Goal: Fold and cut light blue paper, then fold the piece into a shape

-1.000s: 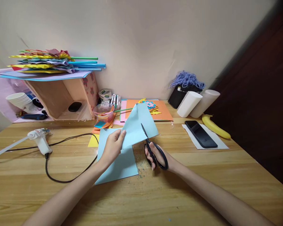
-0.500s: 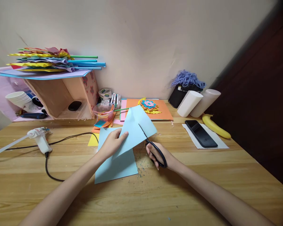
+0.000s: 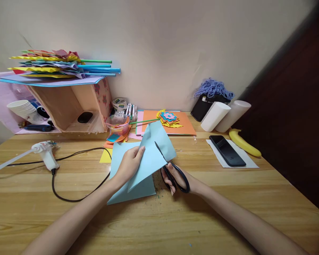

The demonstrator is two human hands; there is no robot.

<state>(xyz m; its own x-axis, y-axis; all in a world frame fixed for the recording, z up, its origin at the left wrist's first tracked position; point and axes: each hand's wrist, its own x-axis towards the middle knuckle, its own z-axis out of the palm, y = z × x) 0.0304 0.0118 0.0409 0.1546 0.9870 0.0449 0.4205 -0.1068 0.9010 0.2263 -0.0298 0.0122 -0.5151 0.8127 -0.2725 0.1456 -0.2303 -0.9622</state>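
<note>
A light blue sheet of paper (image 3: 152, 152) is pinched between the thumb and fingers of my left hand (image 3: 130, 162), tilted above the table. My right hand (image 3: 175, 177) grips black scissors (image 3: 184, 181) by the handles. One scissor blade lies over the raised sheet near its right side; the other blade is hidden behind the paper. The scissor handles are spread apart. Beneath the raised sheet, a second light blue sheet (image 3: 138, 193) rests on the wooden table (image 3: 154, 226).
Left are a white glue gun (image 3: 46, 156) with its black cable and a pink box (image 3: 102, 102). A paper flower (image 3: 168, 117) lies on orange paper (image 3: 188, 124) behind. Right are a phone (image 3: 227, 150), banana (image 3: 243, 142) and white rolls (image 3: 215, 117).
The scissor handles have spread wider. The raised blue sheet has bent more, and its right corner has dropped slightly. The whole view has shifted a little.
</note>
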